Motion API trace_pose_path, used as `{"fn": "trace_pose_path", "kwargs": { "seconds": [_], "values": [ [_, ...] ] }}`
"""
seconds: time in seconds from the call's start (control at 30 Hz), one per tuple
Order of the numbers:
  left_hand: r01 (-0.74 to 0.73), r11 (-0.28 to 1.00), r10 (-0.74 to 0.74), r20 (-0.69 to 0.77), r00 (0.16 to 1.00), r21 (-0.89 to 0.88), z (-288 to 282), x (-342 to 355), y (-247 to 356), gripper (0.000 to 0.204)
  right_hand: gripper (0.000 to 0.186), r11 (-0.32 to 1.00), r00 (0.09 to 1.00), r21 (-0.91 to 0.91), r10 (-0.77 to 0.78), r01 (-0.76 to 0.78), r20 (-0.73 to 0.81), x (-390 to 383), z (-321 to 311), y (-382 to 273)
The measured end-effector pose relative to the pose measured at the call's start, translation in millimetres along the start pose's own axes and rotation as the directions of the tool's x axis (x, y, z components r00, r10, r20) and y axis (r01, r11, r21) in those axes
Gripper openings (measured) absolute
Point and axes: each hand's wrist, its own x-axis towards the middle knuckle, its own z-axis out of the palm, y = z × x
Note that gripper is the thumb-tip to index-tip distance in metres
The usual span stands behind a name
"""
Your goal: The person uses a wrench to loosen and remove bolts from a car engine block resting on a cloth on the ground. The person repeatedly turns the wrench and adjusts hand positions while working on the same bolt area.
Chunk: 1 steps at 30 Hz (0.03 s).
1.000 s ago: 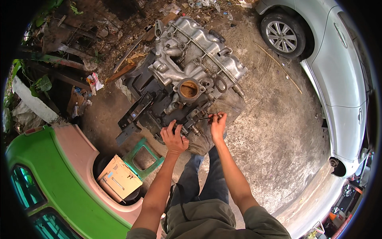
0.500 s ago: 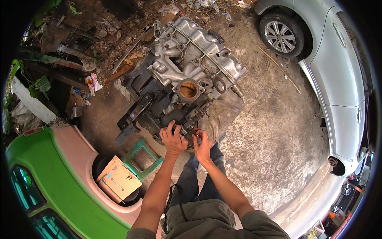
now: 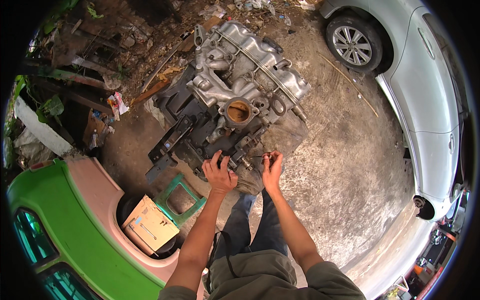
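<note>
A metal engine [image 3: 227, 87] with silver covers and a round, rusty-looking opening [image 3: 238, 113] fills the middle of the view. On its near edge rests my left hand [image 3: 219, 175], fingers spread and thumb apart, with the fingertips against the dark metal. My right hand [image 3: 272, 172] is off to the right of a small metal fitting [image 3: 247, 162] on the engine's near side. Its thumb and fingers pinch a small, dark, thin piece [image 3: 256, 157] that points left toward the fitting. The fingers cover most of that piece, so its kind does not show.
To the left stand a green plastic stool [image 3: 182, 200] and a box [image 3: 150, 225] with a wrench [image 3: 148, 231] on top, beside a green and pink car body [image 3: 75, 210]. A silver car [image 3: 430, 100] is parked right. A thin stick [image 3: 350, 84] lies on the concrete.
My right hand has moved right, away from beside my left hand and the fitting, with its fingers still pinched. My left hand has stayed nearly in place.
</note>
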Motion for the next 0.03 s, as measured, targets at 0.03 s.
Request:
{"fn": "trace_pose_path", "kwargs": {
  "seconds": [0.03],
  "values": [
    [-0.001,1.000,0.001,0.000,1.000,0.003,-0.1,0.2,-0.2,0.047,0.021,0.995,1.000,0.100,0.011,-0.012,0.001,5.5,1.8,5.1]
  ]
}}
